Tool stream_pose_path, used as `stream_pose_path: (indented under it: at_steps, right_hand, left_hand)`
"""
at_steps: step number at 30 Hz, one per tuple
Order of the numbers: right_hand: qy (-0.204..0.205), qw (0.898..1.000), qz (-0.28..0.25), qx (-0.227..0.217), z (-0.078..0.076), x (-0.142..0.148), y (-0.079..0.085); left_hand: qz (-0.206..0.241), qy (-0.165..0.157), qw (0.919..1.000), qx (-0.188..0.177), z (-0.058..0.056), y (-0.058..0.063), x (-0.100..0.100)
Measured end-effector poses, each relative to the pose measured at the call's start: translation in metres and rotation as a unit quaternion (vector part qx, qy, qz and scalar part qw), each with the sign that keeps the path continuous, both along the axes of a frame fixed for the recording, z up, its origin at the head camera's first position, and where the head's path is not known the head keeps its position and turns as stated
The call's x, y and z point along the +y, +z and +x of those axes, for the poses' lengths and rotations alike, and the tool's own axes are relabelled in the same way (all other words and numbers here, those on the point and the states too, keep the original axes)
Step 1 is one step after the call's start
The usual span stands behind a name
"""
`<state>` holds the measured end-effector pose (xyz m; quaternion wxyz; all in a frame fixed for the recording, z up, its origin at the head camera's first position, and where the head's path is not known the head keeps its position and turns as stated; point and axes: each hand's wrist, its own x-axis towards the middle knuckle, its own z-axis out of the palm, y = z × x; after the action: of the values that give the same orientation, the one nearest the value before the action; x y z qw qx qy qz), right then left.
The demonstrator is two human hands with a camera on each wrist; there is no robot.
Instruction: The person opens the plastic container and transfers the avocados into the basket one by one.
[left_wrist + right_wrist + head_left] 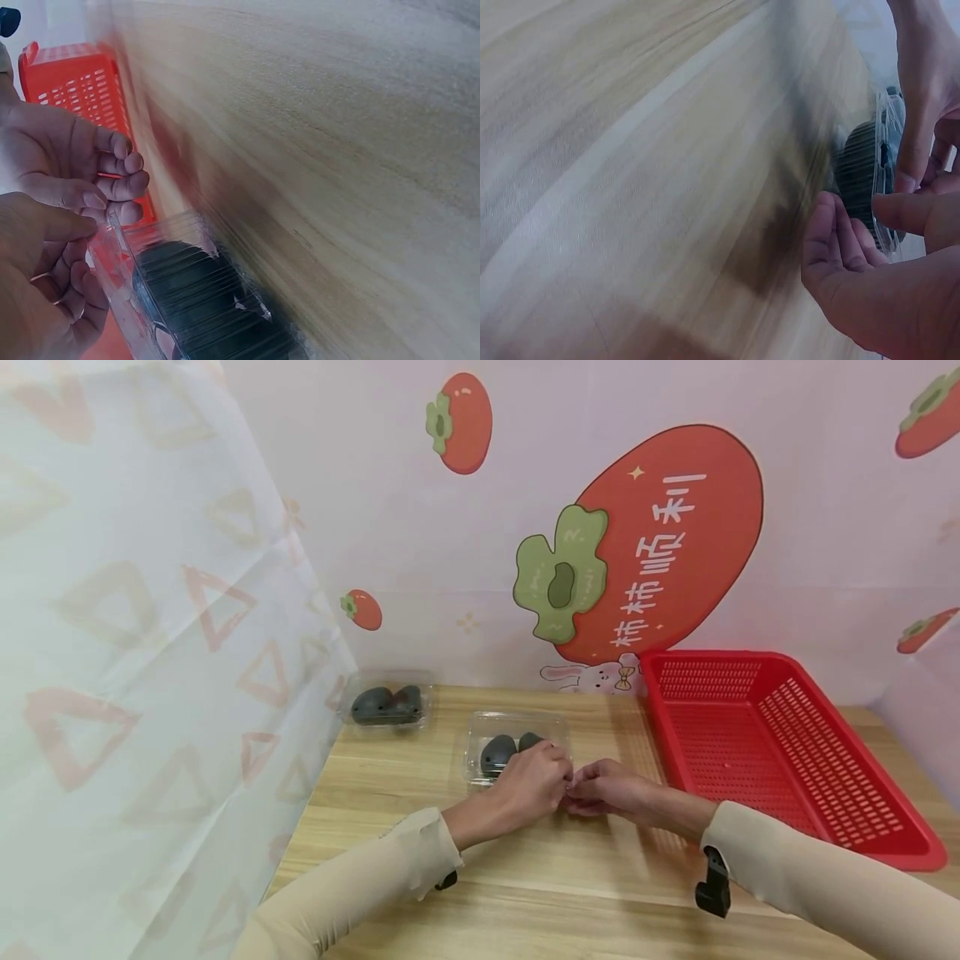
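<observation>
A clear plastic clamshell box point(480, 727) with dark oval fruits point(498, 752), apparently avocados, lies on the wooden table. My left hand point(534, 781) reaches over its right front corner, thumb and index finger pinching the rim there, as the left wrist view shows. My right hand point(618, 792) meets it at the same corner. In the right wrist view, the right thumb lies at the rim of the box point(877, 176) and the other fingers point(821, 232) curl below it. The exact contact is partly hidden. The lid lies over the fruits point(191, 289).
A second clear box point(386, 677) with similar dark fruits stands at the back left, near the patterned side sheet. To the right is a large red perforated plastic basket point(675, 760), close to my right forearm. A printed backdrop point(675, 543) rises behind the table point(397, 785).
</observation>
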<state>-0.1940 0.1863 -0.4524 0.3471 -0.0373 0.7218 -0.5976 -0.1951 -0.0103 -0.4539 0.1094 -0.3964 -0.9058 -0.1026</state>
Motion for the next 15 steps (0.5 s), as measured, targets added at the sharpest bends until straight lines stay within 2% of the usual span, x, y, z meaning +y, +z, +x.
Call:
stream_pose_path:
  at_steps: [5, 10, 13, 15]
  right_hand:
    - [0.016, 0.995, 0.078, 0.067, 0.001, 0.004, 0.003]
    - [0.027, 0.985, 0.118, 0.126, -0.001, 0.007, 0.012]
    - [0.046, 0.97, 0.156, 0.183, -0.004, 0.008, 0.017]
    - [0.061, 0.95, 0.194, 0.236, -0.006, 0.008, 0.021]
  left_hand:
    - [0.016, -0.008, 0.9997, 0.015, 0.0, 0.0, -0.003]
    - [0.052, 0.001, 0.9983, 0.024, -0.001, -0.001, -0.009]
    - [0.078, 0.008, 0.9967, 0.019, -0.003, 0.0, -0.015]
    - [0.096, 0.016, 0.9953, 0.004, -0.005, 0.001, -0.021]
